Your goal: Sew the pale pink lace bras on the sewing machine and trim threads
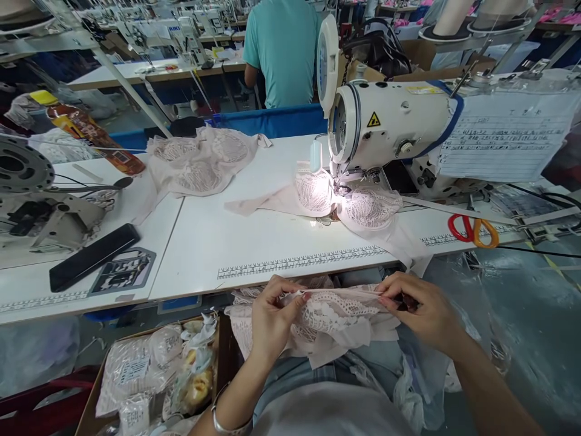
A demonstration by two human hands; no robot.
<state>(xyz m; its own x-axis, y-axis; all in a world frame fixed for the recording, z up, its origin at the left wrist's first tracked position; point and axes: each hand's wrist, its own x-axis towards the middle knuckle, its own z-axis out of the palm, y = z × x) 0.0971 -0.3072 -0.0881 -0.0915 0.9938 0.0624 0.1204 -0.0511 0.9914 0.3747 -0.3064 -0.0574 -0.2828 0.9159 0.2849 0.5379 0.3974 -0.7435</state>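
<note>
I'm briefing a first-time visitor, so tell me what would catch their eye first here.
First, the white sewing machine at right, light glaring on pale pink lace cups beneath it. Nearest, the bare left hand and right hand hold pale pink lace fabric at lower centre. A yellow-capped plastic bottle of brown liquid lies at left.

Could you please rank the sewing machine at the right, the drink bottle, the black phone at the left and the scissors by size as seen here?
Sewing machine
Drink bottle and black phone: too alike to rank
Scissors
</note>
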